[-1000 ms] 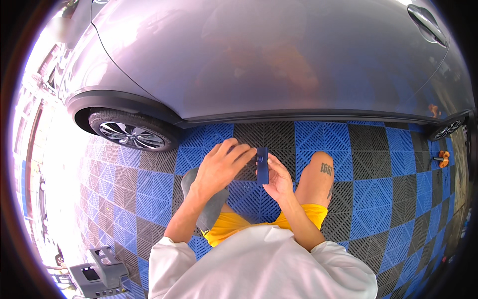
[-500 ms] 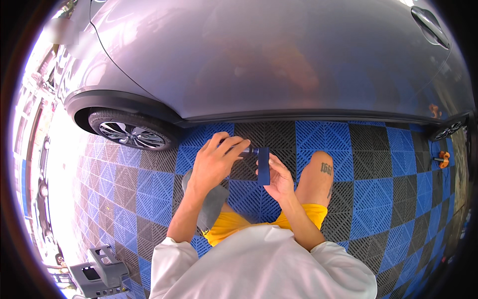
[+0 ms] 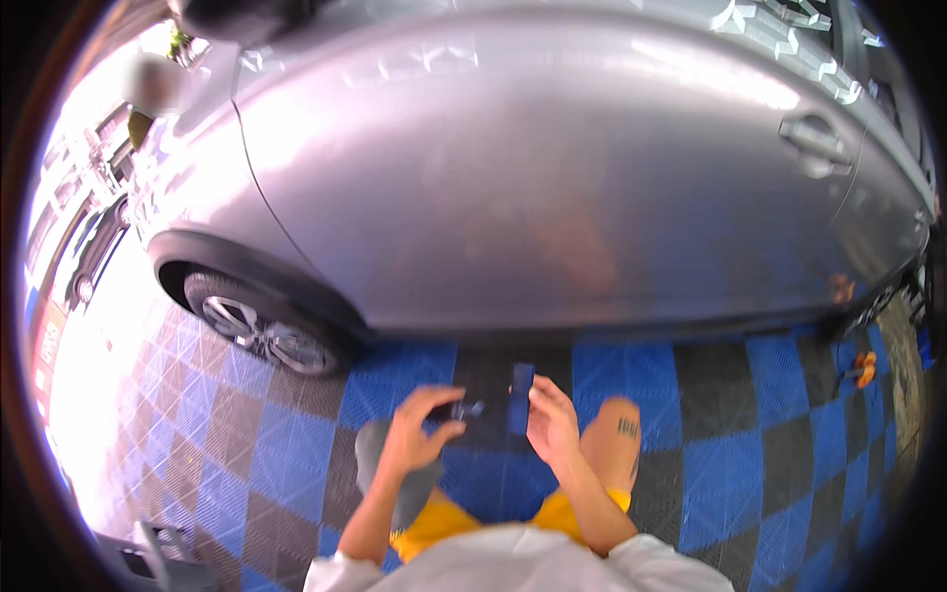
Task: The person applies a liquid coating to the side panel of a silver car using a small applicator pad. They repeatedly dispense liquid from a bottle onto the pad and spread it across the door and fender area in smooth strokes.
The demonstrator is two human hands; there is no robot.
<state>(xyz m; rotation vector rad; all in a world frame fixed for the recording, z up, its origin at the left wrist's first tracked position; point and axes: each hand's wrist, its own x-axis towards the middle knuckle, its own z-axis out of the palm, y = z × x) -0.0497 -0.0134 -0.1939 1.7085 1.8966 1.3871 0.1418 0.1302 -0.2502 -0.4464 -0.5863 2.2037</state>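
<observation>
My left hand is closed around a small dark bottle. The narrow, lighter end of the bottle points right; its details are blurred. Across a small gap, my right hand grips a flat blue applicator block between thumb and fingers, with the block standing roughly on end. Both hands are in front of the grey car door, below its lower edge and above my knees.
A front wheel is at the left, under a black arch trim. Blue and black floor tiles spread below the car. An orange tool lies at the far right; a grey plastic part is at lower left. A blurred person stands at upper left.
The bottle's tip was close against the blue block; now the bottle has drawn left, away from it. My view has tilted up, showing more of the car door.
</observation>
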